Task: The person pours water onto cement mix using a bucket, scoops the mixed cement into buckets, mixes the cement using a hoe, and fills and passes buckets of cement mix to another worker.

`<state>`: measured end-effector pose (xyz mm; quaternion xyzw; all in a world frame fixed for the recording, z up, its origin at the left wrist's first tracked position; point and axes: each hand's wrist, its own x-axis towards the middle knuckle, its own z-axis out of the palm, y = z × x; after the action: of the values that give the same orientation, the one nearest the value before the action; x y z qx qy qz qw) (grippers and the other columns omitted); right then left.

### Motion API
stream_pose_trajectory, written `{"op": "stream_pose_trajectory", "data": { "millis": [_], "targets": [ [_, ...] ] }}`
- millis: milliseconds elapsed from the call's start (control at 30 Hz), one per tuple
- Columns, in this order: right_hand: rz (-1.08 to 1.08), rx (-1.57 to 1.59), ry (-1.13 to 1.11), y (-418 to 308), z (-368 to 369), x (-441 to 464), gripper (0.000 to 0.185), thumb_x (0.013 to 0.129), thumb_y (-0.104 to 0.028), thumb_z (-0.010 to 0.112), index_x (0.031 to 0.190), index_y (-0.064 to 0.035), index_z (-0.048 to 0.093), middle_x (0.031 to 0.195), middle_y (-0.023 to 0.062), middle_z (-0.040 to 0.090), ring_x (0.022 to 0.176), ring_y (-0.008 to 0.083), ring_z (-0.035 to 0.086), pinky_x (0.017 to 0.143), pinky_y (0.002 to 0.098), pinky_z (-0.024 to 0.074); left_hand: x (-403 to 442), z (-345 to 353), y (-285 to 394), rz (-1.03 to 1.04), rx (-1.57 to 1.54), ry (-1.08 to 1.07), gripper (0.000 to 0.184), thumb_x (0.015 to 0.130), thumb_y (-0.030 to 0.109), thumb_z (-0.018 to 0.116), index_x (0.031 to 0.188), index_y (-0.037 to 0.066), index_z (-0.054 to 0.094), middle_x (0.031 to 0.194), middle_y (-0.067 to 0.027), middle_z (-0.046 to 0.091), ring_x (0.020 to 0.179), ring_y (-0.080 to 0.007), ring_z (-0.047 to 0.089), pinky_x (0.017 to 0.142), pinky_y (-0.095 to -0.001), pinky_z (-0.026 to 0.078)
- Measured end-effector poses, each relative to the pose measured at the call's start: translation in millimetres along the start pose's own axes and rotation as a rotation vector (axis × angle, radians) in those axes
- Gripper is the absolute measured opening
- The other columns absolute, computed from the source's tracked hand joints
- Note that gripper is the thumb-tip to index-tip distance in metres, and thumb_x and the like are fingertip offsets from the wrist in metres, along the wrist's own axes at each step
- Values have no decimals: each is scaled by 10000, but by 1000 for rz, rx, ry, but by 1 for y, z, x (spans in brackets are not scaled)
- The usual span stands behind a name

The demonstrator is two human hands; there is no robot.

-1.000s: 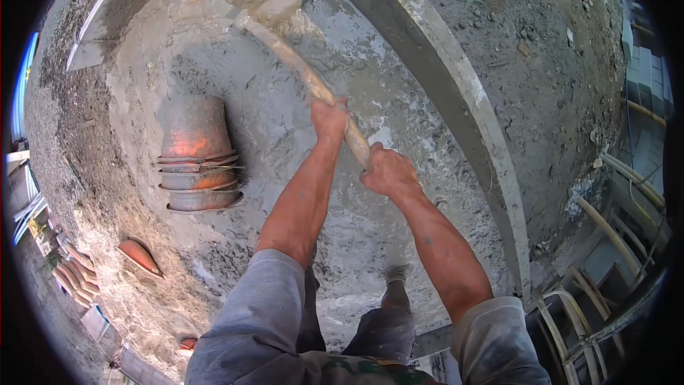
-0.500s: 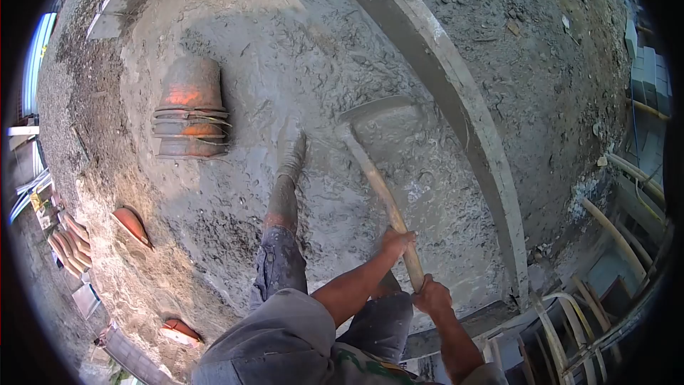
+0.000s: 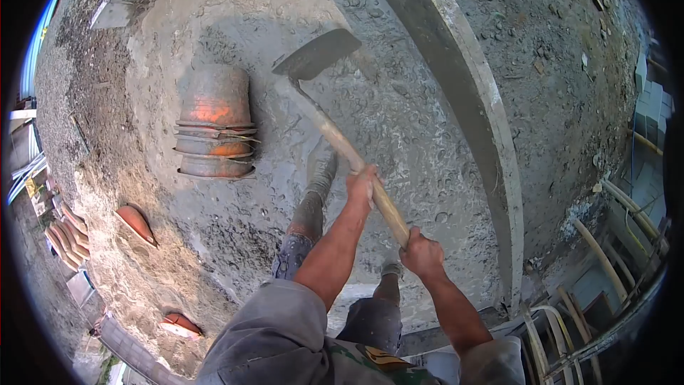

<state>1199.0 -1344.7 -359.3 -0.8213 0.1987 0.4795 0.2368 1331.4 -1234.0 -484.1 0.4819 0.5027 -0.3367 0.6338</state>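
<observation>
Both of my hands are wrapped round the wooden handle of a hoe. My left hand grips it around the middle of the shaft. Nearer my body, my right hand is closed near the handle's end. The wide hoe blade, coated in grey, is out in front above the wet concrete; whether it touches the surface I cannot tell. My boots stand in the concrete, one reaching well forward and smeared with grey.
Stacked mud-coated buckets lie to the left of the hoe. A long concrete-smeared form board bounds the right side. Two orange-brown scoop-like pieces rest on the ground at left. Wooden poles stand at lower right.
The hoe has moved forward and left, its blade lifted out of the concrete where it was lying. Both hands have moved forward with the handle, my arms now stretched further.
</observation>
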Motion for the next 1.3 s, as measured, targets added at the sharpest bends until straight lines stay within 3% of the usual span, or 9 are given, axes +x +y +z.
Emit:
{"op": "stream_pose_trajectory", "data": {
  "millis": [133, 267, 367, 433, 833, 1000, 1067, 1167, 1300],
  "targets": [
    [-75, 239, 14, -155, -84, 120, 372, 741, -151, 591, 1043, 18, 454, 902, 223, 646, 903, 372, 624, 823, 425, 482, 110, 17, 193, 426, 320, 8, 124, 774, 111, 617, 746, 14, 543, 604, -55, 514, 482, -167, 521, 433, -302, 434],
    [-105, 313, -31, -163, -75, 136, 423, 740, -134, 584, 1099, 58, 467, 955, 234, 637, 959, 352, 614, 850, 404, 477, 118, 24, 219, 475, 659, 142, 144, 765, 98, 621, 742, -35, 569, 593, -63, 521, 457, -172, 530, 410, -310, 425],
    [-80, 234, -106, -90, -50, 103, 423, 734, -144, 590, 1084, 67, 483, 979, 249, 627, 971, 356, 609, 856, 411, 474, 105, 16, 114, 555, 626, 244, 198, 726, 93, 626, 707, -94, 563, 590, -120, 554, 428, -205, 552, 411, -333, 445],
    [-41, 244, -158, -37, -6, 63, 451, 721, -170, 608, 1084, 67, 484, 984, 257, 621, 965, 374, 605, 857, 420, 470, 96, -11, 26, 444, 837, 332, 525, 666, 220, 684, 988, -142, 482, 855, -291, 624, 863, -383, 638, 797, -383, 488],
    [91, 154, -411, 188, 192, -199, 540, 707, -307, 641, 1081, 49, 480, 927, 259, 625, 909, 381, 618, 816, 433, 486, -85, -118, -379, 55, 896, 264, 433, 687, 240, 661, 947, -95, 572, 893, -269, 632, 882, -368, 637, 782, -406, 489],
    [264, 59, -594, 215, 197, -301, 504, 739, -312, 609, 1093, 9, 451, 948, 222, 637, 913, 360, 626, 819, 437, 482, -179, -171, -471, -242, 721, 19, 356, 708, 196, 693, 930, -62, 589, 703, -142, 620, 573, -208, 616, 547, -348, 501],
    [307, 16, -604, 225, 198, -326, 480, 742, -322, 602, 1088, -19, 462, 951, 208, 640, 906, 359, 628, 810, 436, 485, -263, -116, -392, -264, 749, 9, 224, 723, 109, 681, 850, -47, 582, 634, -96, 580, 539, -177, 586, 482, -309, 470],
    [313, -38, -529, 232, 188, -325, 421, 746, -325, 600, 1040, -51, 474, 934, 183, 645, 863, 352, 639, 784, 436, 494, -260, -116, -405, -263, 183, -53, 139, 737, 64, 666, 775, -29, 570, 628, -89, 573, 546, -178, 587, 487, -300, 467],
    [132, -67, -189, 193, 144, -191, 373, 710, -241, 652, 972, -55, 462, 844, 166, 654, 760, 332, 655, 687, 423, 520, -151, -66, -295, 88, 93, -83, 169, 796, 92, 611, 812, -24, 488, 686, -80, 538, 535, -206, 599, 483, -329, 494]
  ]
}}
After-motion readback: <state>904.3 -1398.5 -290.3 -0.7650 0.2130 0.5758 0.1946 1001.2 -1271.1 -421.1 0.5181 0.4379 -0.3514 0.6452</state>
